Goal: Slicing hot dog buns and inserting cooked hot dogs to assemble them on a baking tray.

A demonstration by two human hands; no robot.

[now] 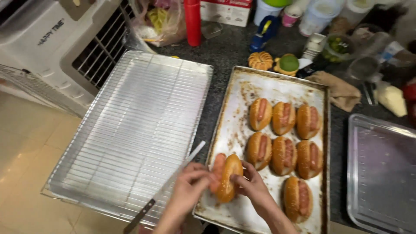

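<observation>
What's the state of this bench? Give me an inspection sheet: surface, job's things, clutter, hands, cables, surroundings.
Surface: dark speckled counter, mostly covered.
Job's things: sausage bun held over the stained baking tray; seven more sausage buns lie on that tray; wire cooling rack bare; knife lies across the rack's near corner.
Clutter: red bottle, plastic bag, brown cloth, tubs and cups at the back, second metal tray at right.
Hands: left hand and right hand both grip the bun.
Cables: nothing seen.
Surroundings: white slatted appliance, tiled floor.
</observation>
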